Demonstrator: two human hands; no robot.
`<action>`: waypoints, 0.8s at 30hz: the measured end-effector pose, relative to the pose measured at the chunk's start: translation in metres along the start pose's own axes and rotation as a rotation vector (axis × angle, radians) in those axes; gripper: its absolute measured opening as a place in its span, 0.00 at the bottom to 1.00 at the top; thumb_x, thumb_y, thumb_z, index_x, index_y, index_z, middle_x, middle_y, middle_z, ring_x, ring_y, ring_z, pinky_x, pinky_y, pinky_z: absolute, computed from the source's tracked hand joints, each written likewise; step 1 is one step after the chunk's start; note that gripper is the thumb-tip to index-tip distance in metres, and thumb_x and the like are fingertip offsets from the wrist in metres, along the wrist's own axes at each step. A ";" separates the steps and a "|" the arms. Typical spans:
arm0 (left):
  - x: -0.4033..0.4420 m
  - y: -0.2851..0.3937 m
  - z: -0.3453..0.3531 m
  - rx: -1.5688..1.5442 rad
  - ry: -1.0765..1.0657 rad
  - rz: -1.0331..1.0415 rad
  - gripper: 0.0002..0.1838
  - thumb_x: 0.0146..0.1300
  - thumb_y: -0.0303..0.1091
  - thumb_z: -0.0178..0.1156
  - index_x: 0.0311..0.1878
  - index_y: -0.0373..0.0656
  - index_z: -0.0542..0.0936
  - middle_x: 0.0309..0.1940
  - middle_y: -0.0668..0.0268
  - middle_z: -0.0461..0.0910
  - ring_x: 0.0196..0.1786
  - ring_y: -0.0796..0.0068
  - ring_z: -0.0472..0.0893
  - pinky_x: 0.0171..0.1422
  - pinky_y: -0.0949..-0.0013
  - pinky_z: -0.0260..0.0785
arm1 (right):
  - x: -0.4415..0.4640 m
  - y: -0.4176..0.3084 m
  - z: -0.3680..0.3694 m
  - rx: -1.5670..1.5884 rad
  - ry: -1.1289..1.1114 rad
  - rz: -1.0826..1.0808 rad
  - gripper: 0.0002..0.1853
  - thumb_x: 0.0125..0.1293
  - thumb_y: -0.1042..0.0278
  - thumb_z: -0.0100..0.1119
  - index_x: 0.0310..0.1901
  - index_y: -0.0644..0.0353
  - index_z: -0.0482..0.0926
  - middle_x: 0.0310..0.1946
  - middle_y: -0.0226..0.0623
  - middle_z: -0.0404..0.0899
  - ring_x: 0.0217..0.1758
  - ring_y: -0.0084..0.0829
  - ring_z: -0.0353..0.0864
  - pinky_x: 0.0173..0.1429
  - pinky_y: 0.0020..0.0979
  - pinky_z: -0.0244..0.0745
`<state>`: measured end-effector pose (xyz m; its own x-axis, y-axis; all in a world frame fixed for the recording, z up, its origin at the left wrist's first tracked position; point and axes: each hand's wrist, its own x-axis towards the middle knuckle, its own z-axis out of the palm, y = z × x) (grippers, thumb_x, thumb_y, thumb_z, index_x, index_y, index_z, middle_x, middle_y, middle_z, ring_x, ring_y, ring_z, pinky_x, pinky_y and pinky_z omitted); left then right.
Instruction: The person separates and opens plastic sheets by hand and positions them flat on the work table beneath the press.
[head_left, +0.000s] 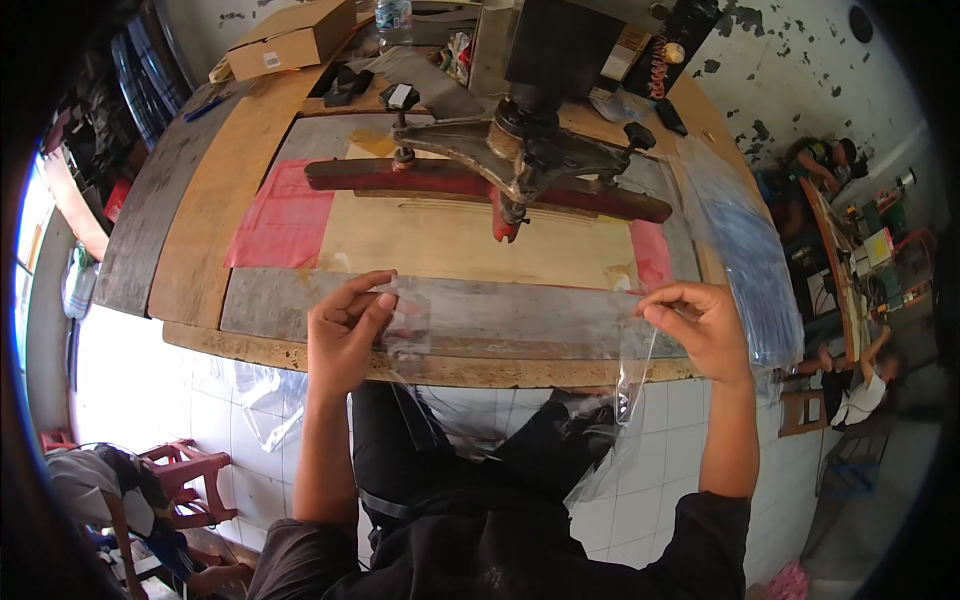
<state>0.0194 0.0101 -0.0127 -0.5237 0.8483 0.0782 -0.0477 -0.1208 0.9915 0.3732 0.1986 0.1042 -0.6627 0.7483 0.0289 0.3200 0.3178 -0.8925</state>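
A clear plastic sheet or bag (pixel 632 372) is stretched between my two hands at the front edge of the bench, its lower part hanging over my lap. My left hand (pixel 348 332) pinches its left upper corner between thumb and fingers. On the other side, my right hand (pixel 703 325) grips the right upper corner the same way. Beyond the hands, a press-like machine (pixel 520 150) carries a long dark red bar (pixel 440 185) above a yellowish pad (pixel 420 245). Red sheets (pixel 285 215) flank that pad.
A stack of clear bluish plastic (pixel 750 260) lies along the bench's right side. At the back stand a cardboard box (pixel 290 42) and a water bottle (pixel 393 16). Other people (pixel 865 385) sit at the right, and another person (pixel 105 490) is at the lower left near a red stool (pixel 190 478).
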 end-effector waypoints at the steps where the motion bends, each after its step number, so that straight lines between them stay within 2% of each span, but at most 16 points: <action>1: 0.000 0.000 0.001 0.002 -0.005 0.000 0.15 0.77 0.27 0.64 0.62 0.29 0.82 0.37 0.64 0.91 0.33 0.89 0.80 0.38 0.80 0.73 | 0.000 -0.002 0.002 0.007 0.022 0.015 0.07 0.70 0.77 0.69 0.46 0.70 0.89 0.40 0.38 0.92 0.46 0.25 0.89 0.57 0.29 0.82; 4: 0.001 0.001 0.003 0.004 0.018 0.012 0.15 0.77 0.28 0.65 0.62 0.31 0.82 0.36 0.68 0.90 0.32 0.91 0.78 0.36 0.82 0.69 | 0.000 -0.005 0.005 0.013 0.055 0.034 0.07 0.70 0.77 0.70 0.46 0.70 0.90 0.40 0.38 0.92 0.46 0.24 0.88 0.56 0.28 0.82; 6: 0.001 0.002 0.000 0.082 0.029 0.007 0.17 0.77 0.28 0.63 0.63 0.28 0.80 0.37 0.60 0.91 0.34 0.78 0.87 0.41 0.77 0.75 | 0.001 -0.007 0.005 0.006 0.061 0.030 0.07 0.70 0.77 0.70 0.46 0.70 0.90 0.40 0.38 0.92 0.46 0.23 0.88 0.56 0.27 0.82; 7: 0.001 0.001 0.000 0.083 0.026 0.011 0.17 0.77 0.28 0.63 0.63 0.28 0.80 0.37 0.60 0.91 0.34 0.78 0.87 0.41 0.77 0.75 | 0.002 -0.007 0.005 0.007 0.062 0.034 0.07 0.70 0.77 0.70 0.46 0.70 0.90 0.40 0.37 0.92 0.45 0.23 0.88 0.55 0.27 0.82; 16: -0.001 0.004 0.003 0.023 0.020 0.011 0.16 0.77 0.28 0.64 0.62 0.29 0.81 0.37 0.60 0.91 0.34 0.79 0.87 0.42 0.76 0.76 | 0.003 -0.001 0.005 0.074 0.070 0.049 0.07 0.69 0.78 0.71 0.46 0.69 0.91 0.40 0.38 0.92 0.44 0.22 0.89 0.54 0.26 0.82; 18: 0.000 0.001 0.003 0.011 0.030 0.035 0.16 0.76 0.28 0.65 0.62 0.30 0.82 0.37 0.65 0.91 0.33 0.89 0.81 0.36 0.80 0.74 | 0.003 -0.001 0.005 0.089 0.070 0.058 0.07 0.69 0.78 0.71 0.46 0.70 0.90 0.40 0.38 0.93 0.44 0.22 0.89 0.54 0.26 0.83; 22: -0.001 0.003 0.001 0.020 0.024 0.010 0.17 0.77 0.28 0.64 0.63 0.30 0.81 0.38 0.61 0.91 0.35 0.82 0.85 0.43 0.78 0.75 | 0.003 0.002 -0.001 0.057 0.017 0.050 0.07 0.68 0.77 0.71 0.45 0.70 0.91 0.40 0.39 0.93 0.43 0.23 0.89 0.53 0.26 0.83; 24: -0.001 0.004 0.001 0.037 0.054 0.048 0.15 0.77 0.26 0.64 0.62 0.29 0.81 0.38 0.63 0.91 0.34 0.89 0.80 0.38 0.78 0.78 | 0.003 0.002 -0.003 0.019 -0.014 0.029 0.07 0.67 0.77 0.72 0.44 0.69 0.91 0.39 0.39 0.93 0.42 0.23 0.89 0.52 0.26 0.83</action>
<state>0.0203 0.0094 -0.0082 -0.5697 0.8128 0.1214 0.0095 -0.1413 0.9899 0.3735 0.2034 0.1036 -0.6630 0.7486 -0.0031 0.3259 0.2848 -0.9015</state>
